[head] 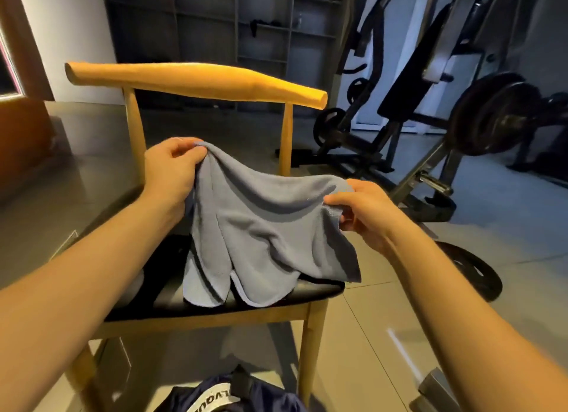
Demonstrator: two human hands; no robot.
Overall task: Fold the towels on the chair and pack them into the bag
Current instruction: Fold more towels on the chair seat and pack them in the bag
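Observation:
A grey-blue towel (264,236) hangs above the black seat of a wooden chair (196,81), its lower edge draping onto the seat. My left hand (172,168) pinches the towel's upper left corner. My right hand (365,211) grips its upper right edge, a little lower than the left. The towel sags in folds between the two hands. A dark blue bag (233,396) with a white lettered strap lies on the floor in front of the chair, at the bottom edge of the view, only partly visible.
Gym equipment with a barbell and weight plates (488,116) stands to the right behind the chair. A loose weight plate (473,267) lies on the tiled floor beside the chair's right side. Dark shelving (215,27) fills the back wall.

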